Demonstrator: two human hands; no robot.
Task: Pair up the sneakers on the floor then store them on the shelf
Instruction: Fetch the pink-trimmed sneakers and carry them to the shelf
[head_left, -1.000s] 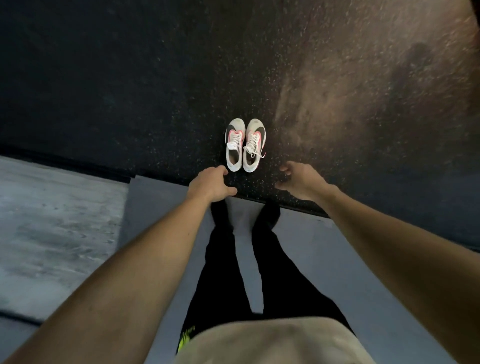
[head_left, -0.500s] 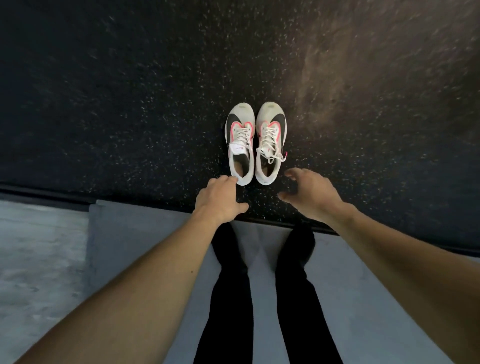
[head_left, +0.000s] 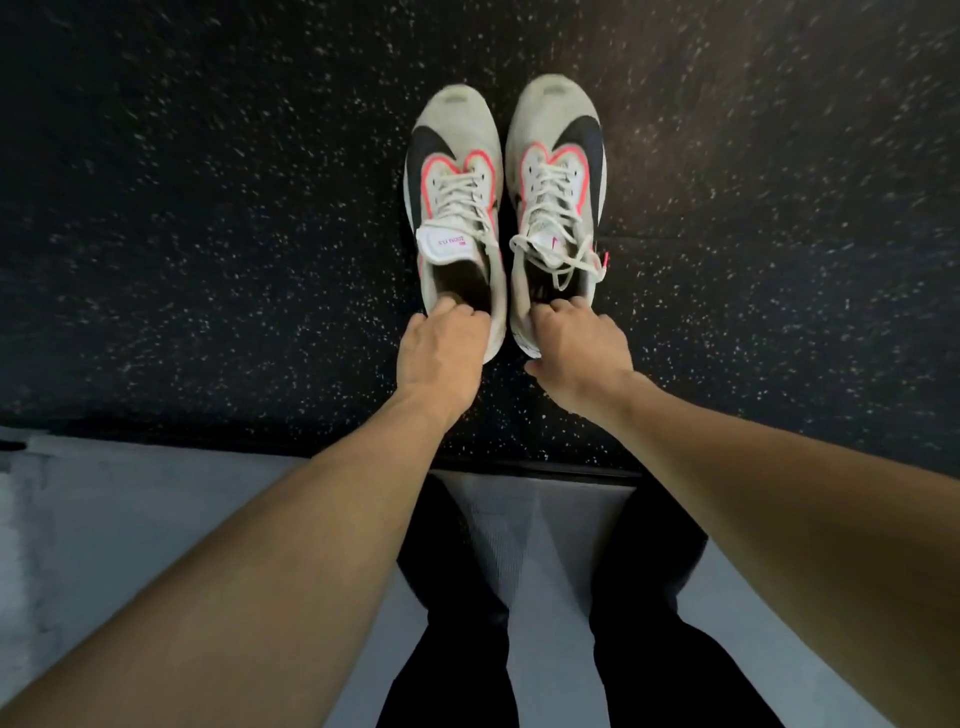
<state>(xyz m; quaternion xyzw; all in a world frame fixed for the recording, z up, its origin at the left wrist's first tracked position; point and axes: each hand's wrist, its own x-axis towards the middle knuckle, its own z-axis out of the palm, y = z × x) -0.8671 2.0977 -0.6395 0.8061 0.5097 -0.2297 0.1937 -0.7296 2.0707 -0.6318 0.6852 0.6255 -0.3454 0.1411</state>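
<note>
White sneakers (head_left: 501, 208) side by side at upper centre on speckled floor (head_left: 208, 234), toes up-frame; left hand (head_left: 441, 353) and right hand (head_left: 576, 348) each curl fingers into a heel opening.

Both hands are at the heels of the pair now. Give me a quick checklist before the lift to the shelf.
1. Sneakers paired: left sneaker and right sneaker lie side by side, toes pointing the same way. Ok.
2. Left hand grip: fingers curl over the heel collar. Ok.
3. Right hand grip: fingers curl into the heel opening. Ok.
4. Laces: loose ends trail over the right sneaker's side and may snag. Not ok.
5. Floor around the pair free of other things. Ok.
6. Shelf: out of view. Cannot tell.
</note>
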